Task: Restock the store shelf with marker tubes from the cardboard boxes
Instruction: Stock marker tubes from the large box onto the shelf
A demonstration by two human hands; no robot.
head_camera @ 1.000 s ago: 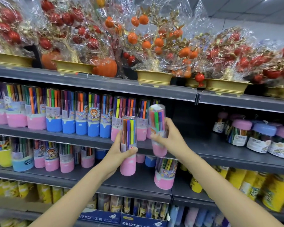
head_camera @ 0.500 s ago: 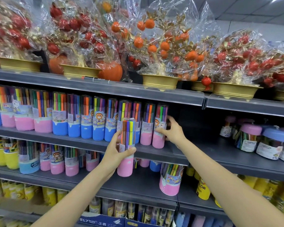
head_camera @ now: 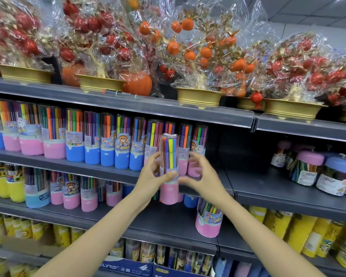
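My left hand [head_camera: 150, 176] grips a marker tube [head_camera: 169, 168] from its left side, thumb curled across the clear front and fingers behind. My right hand [head_camera: 200, 176] comes in from the other side with fingers curled near the tube's right edge; motion blur keeps me from telling whether they actually touch it. The tube stands upright in the air, pink base down, orange, yellow and purple markers showing through its clear upper part. It sits in front of the right end of a row of tubes [head_camera: 116, 144] on the middle shelf [head_camera: 84, 166], overlapping the last pink-based ones.

That row runs leftward with blue bases, then pink ones. Right of the row, the shelf board is bare and dark up to a group of jars [head_camera: 312, 170] with pink and blue lids at the far right.

On the shelf below, shorter tubes with pink, blue and yellow bases stand at the left, and one pink tub [head_camera: 209, 220] stands alone under my right forearm. Yellow packs [head_camera: 300, 230] fill the lower right. Blue boxes [head_camera: 132, 266] of tubes sit at the bottom edge. The top shelf carries gold pots [head_camera: 198, 96] of red and orange fruit trees wrapped in cellophane.
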